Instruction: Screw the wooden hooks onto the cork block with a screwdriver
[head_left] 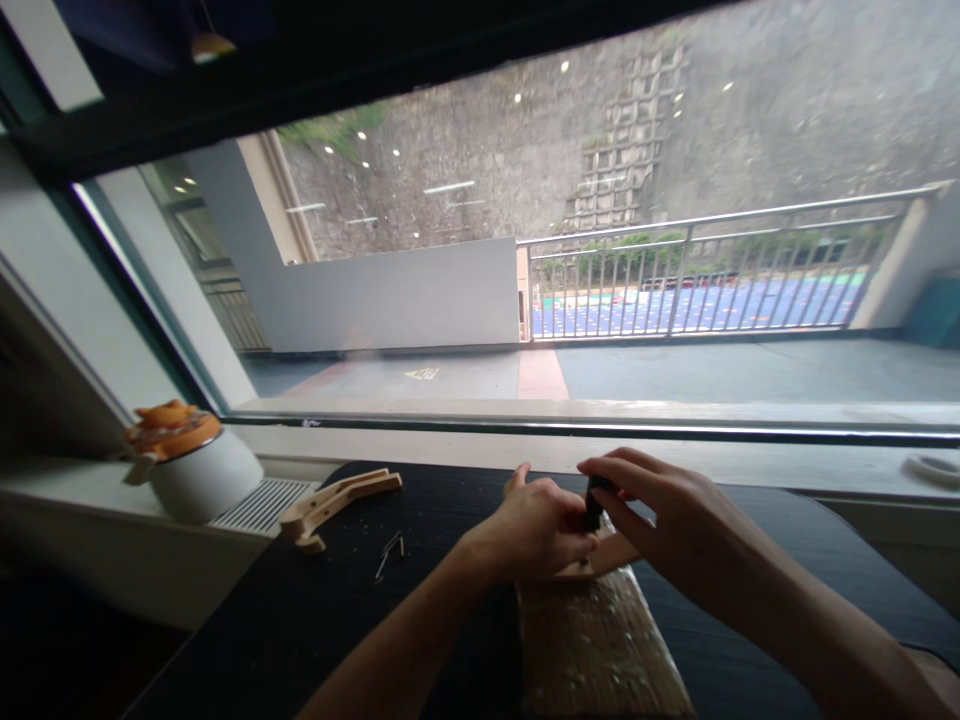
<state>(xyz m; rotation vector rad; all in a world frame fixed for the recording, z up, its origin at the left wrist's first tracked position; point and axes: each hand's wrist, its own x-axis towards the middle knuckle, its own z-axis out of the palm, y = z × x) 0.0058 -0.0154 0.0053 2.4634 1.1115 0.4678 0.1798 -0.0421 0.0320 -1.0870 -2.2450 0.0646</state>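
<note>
My left hand [534, 532] and my right hand [660, 520] meet over the far end of a wooden board [600, 640] on a black table [315, 620]. The right hand's fingers pinch a small dark tool [594, 502]. Closed around a pale wooden piece [611, 555], the left hand keeps it down on the board. Most of that piece is hidden by both hands. Pale shavings cover the board.
A carved wooden part [341, 502] lies at the table's far left, with a small metal tool [390, 553] beside it. A white pot with an orange lid [191, 460] stands on the sill by a vent grille [264, 503]. A large window runs behind.
</note>
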